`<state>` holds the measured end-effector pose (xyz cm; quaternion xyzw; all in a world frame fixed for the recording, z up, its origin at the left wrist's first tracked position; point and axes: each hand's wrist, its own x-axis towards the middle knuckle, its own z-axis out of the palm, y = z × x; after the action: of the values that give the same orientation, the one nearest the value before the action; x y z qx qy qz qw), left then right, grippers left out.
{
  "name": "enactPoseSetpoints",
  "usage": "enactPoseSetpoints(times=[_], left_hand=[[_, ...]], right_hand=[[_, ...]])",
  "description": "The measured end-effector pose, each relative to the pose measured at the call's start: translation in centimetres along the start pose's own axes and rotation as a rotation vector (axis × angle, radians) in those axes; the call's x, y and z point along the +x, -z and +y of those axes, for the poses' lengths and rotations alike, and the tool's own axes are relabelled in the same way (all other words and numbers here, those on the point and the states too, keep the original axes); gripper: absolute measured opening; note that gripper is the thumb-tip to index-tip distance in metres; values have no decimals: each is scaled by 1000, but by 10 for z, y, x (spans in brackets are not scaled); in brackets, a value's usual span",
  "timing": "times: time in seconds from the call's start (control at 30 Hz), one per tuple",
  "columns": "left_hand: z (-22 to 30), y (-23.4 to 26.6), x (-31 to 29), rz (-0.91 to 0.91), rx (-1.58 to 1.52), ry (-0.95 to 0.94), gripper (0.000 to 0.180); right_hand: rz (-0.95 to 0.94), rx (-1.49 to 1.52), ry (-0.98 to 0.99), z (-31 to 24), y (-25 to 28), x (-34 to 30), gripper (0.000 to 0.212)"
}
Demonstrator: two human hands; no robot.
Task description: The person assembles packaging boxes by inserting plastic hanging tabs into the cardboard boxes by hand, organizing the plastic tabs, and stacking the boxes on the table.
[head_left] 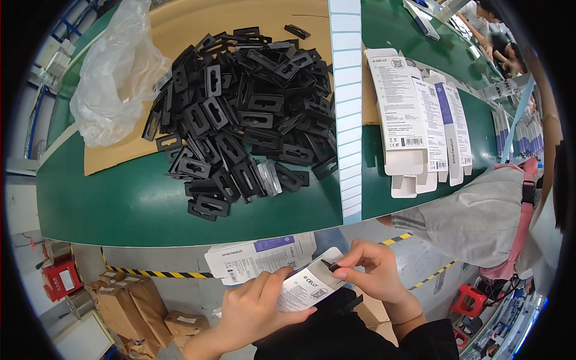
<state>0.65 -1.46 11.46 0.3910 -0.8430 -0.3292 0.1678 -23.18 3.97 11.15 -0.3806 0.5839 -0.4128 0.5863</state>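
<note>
My left hand (255,309) is wrapped round a white printed carton (306,291), thumb along its lower edge and fingers on the upper one. Between thumb and fingertips, my right hand (377,273) pinches a small black plastic hang tab (329,264) at the carton's upper right end. Most of the tab is hidden by the fingers and the carton. Behind my left hand lies a stack of white and purple flat cartons (231,263), just below the table edge. On the green table (120,207) a large heap of black hang tabs (258,120) with slotted holes spreads over brown cardboard (114,157).
A crumpled clear plastic bag (120,78) lies left of the heap. A strip of pale blue labels (350,120) runs down the table. More white cartons (399,114) overlap at the right, near a person's grey sleeve (474,204). Brown paper packages (129,306) stand on the floor.
</note>
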Motion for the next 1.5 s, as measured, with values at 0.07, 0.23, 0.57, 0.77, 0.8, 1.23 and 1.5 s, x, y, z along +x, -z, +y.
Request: enactPoseSetpoints(times=[0.07,0.23,0.57,0.77,0.8,1.23,1.5], left_hand=[[-1,0,0,-8,1,2,67],[0,0,-1,-24,21,12,66],[5,-4,2,42,155,-56,67],[6,-3,1,36,166,-52,67],[6,-3,0,28,170,-56,67],[-11,-38,-9,-133,126,18,74],[-14,-51,-18,-192,149,42,75]], right_hand=[[20,-47,-26,0,-3,-4,14],[38,-162,-7,3,-7,-13,15],[230,-486,425,3,-21,-11,20],[391,0,194,1,-33,-4,29],[393,1,193,-3,-28,-2,29],[-160,-136,-224,32,5,-8,40],[-119,-170,-240,52,-7,-12,40]])
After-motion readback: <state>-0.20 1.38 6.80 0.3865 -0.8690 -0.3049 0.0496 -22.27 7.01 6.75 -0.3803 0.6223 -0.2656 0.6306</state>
